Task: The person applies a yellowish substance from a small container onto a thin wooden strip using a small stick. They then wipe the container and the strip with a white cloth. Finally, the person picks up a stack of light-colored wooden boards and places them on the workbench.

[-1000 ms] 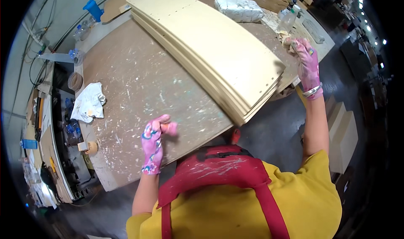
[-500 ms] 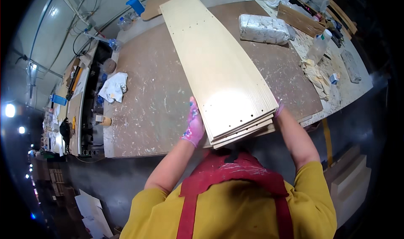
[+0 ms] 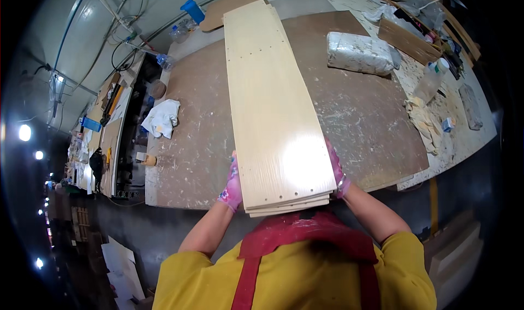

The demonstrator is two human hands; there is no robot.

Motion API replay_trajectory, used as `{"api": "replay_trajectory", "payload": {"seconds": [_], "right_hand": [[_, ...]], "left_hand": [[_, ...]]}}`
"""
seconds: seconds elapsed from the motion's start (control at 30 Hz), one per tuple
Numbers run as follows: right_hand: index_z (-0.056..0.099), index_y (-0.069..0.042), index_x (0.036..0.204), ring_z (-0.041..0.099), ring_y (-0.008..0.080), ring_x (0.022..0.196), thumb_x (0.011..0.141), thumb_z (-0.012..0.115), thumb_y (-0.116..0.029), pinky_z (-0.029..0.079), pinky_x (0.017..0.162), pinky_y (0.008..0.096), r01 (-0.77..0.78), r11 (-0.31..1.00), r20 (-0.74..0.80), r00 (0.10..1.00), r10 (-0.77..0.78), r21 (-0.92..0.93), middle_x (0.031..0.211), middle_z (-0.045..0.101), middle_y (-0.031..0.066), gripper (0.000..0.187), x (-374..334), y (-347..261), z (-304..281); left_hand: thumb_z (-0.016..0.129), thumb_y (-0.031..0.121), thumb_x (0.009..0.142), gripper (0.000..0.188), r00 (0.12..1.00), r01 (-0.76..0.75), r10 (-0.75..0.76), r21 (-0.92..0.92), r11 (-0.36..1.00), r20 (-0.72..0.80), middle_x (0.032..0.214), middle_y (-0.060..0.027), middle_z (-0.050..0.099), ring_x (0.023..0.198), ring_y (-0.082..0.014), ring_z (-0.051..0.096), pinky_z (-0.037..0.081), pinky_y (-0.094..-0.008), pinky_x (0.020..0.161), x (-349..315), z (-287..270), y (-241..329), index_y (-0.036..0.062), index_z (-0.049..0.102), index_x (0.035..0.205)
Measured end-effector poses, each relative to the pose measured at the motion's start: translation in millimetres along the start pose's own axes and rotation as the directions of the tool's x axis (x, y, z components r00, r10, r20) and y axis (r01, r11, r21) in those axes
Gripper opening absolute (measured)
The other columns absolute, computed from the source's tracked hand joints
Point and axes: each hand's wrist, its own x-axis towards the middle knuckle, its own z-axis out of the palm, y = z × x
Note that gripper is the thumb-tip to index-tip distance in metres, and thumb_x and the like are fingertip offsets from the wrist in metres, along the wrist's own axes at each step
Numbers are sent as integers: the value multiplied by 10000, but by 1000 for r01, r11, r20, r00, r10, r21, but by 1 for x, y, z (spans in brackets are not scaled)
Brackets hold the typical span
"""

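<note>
A stack of long pale wooden boards (image 3: 270,108) lies lengthwise on the brown workbench (image 3: 360,113), its near end jutting toward me over the bench edge. My left hand (image 3: 232,185), in a pink patterned glove, grips the stack's left edge near that end. On the opposite side my right hand (image 3: 336,171), gloved the same way, holds the right edge. Small drilled holes show along the top board's near and far ends.
A wrapped whitish bundle (image 3: 357,53) lies at the right rear of the bench. A white rag (image 3: 161,119) sits at the left. A clear plastic bottle (image 3: 428,81), crumpled cloth (image 3: 423,121) and small items lie on the right. A blue cup (image 3: 192,10) stands behind.
The board stack swung from lying diagonally to running straight away from me. Both my hands came in from apart and took hold of its near end.
</note>
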Motion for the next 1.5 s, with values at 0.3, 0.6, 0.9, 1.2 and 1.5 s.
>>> {"api": "replay_trajectory", "payload": {"seconds": [0.3, 0.6, 0.9, 1.2, 1.5], "right_hand": [[185, -58, 1470, 254, 250, 1378, 948, 409, -505, 211, 1128, 356, 142, 988, -303, 941, -153, -57, 1508, 229, 137, 723, 131, -41, -90], [245, -17, 1423, 365, 241, 1293, 880, 482, -581, 322, 1051, 310, 56, 914, -358, 909, -213, -401, 1426, 346, 163, 819, 260, -137, -68], [369, -33, 1338, 540, 179, 1064, 920, 512, -437, 456, 898, 277, 58, 995, -98, 993, -67, -84, 1210, 526, 102, 599, 255, -143, -42], [417, -39, 1338, 471, 186, 1185, 930, 486, -419, 386, 997, 301, 77, 938, -103, 988, -118, -338, 1279, 503, 111, 561, 270, -178, -30], [383, -51, 1394, 305, 265, 1352, 908, 447, -535, 262, 1099, 358, 102, 852, -151, 967, -207, -513, 1359, 447, 213, 689, 334, -130, -59]], "left_hand": [[333, 651, 911, 761, 997, -69, 73, 186, 980, -15, 1348, -120, 481, 1187, -238, 498, 391, -354, 1023, 103, -15, 65, 58, 386, 1385], [397, 665, 883, 792, 981, -119, 75, 250, 961, 178, 1331, -143, 490, 1207, -219, 486, 403, -334, 1005, 266, 46, 189, 19, 448, 1337], [460, 534, 927, 638, 952, -288, 284, 628, 723, 110, 1238, -112, 557, 1085, -185, 558, 445, -299, 929, 270, 68, 205, 15, 490, 1297], [371, 633, 914, 726, 938, -342, 327, 455, 822, 113, 1297, -100, 519, 1113, -211, 542, 452, -335, 934, 264, 63, 190, 57, 434, 1352], [408, 635, 892, 729, 970, -143, 142, -9, 990, 198, 1320, -120, 512, 1159, -271, 534, 444, -393, 982, 262, 44, 197, 81, 426, 1365]]}}
